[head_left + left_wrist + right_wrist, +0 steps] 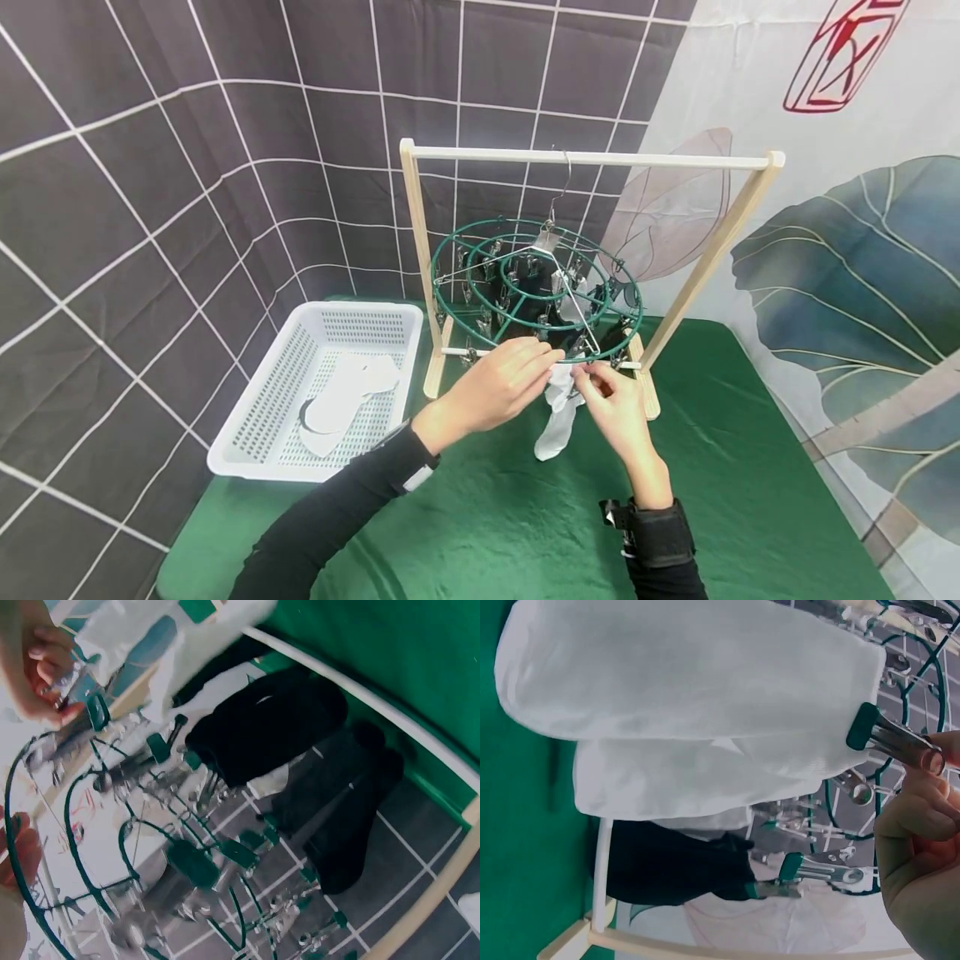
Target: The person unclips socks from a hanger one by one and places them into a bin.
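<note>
My right hand pinches a metal clip with green tips between thumb and fingers. A pair of white socks hangs from that clip by the cuff end. At the front rim of a round green drying hanger, my left hand has its fingertips on the wire; in the left wrist view it shows only at the left edge. Black socks hang from other clips, and several bare clips dangle from the rings.
The hanger's hook hangs on the white bar of a wooden stand. To the left, a white basket contains white socks. Green cloth covers the table, with a grey grid backdrop behind.
</note>
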### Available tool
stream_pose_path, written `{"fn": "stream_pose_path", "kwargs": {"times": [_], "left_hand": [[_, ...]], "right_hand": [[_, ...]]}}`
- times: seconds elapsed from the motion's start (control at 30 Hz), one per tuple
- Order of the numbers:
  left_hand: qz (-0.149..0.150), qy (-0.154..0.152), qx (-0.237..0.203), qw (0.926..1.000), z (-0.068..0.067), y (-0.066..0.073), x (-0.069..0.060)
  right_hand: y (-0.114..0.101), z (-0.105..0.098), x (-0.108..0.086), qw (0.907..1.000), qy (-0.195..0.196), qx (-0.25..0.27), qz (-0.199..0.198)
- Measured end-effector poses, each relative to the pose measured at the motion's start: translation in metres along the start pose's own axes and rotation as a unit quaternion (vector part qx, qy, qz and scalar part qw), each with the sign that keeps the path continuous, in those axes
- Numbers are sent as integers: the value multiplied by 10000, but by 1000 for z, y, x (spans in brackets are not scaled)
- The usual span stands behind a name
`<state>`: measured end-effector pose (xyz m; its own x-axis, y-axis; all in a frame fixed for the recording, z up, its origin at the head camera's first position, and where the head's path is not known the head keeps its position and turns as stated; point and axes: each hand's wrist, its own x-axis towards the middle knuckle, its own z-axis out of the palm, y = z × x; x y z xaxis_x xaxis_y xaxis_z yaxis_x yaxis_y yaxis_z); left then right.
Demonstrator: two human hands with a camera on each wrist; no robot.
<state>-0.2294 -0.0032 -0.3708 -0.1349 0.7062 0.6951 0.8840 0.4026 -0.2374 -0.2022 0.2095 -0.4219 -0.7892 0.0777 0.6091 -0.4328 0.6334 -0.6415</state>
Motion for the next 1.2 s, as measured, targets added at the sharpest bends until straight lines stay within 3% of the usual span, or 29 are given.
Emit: {"fn": "stream_pose_path", "kwargs": {"times": [0.17,0.37,0.57,0.67,0.83,1.07,1.13,1.2], "left_hand": [[-221,-100,-77,9997,5,2,-2],[-717,33,-170,9973,8,-5,-6],[-1259,200,-423,9909,10,-14,-15],[-1544,290,-483,9864,11,-20,-19],[-1772,502,-525,9815,9,-26,-21],[-2121,950,-580,9709,6,-24,-26],[-2276,1293,-656,9629,8,-19,-29],[-2453,1807,-710,9498,12,-9,-34]], "right_hand": [[-6,10,-1,9996,-171,-23,-231],[-13,18,-3,9957,-598,280,-656],[-21,18,-4,9898,-1176,775,-192],[-23,21,-1,9890,-1375,546,-58],[-25,27,4,9879,-1483,-109,-434],[-27,29,4,9885,-1382,-307,-530],[-27,30,3,9886,-1381,-274,-539],[-28,30,1,9888,-1388,-190,-512]]}}
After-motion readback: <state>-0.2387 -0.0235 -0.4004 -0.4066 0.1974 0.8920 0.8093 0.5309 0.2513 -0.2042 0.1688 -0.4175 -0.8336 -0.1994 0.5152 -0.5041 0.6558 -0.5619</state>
